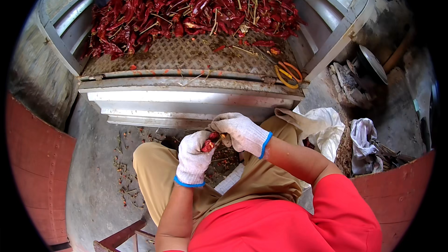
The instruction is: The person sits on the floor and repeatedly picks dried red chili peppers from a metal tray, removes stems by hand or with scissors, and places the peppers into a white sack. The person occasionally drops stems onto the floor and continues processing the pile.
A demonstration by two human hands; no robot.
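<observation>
My left hand (196,154), in a white knit glove with a blue cuff, holds dried red chili peppers (208,145) above my lap. My right hand (239,131), gloved the same way, is bent at the stem end of these peppers, its fingertips close to the left hand's. A pale stem shows between the two hands; how firmly the right fingers pinch it is partly hidden. Beyond them, a large heap of dried red chilies (196,10) with stems lies on the textured metal bed (182,50) of a cargo vehicle.
Scissors with orange and yellow handles (288,75) lie at the bed's right edge. The lowered metal tailgate (182,101) hangs before my knees. A white woven sack (325,129) stands at my right. Stem scraps (122,171) litter the concrete floor. A wooden stool (122,234) is at lower left.
</observation>
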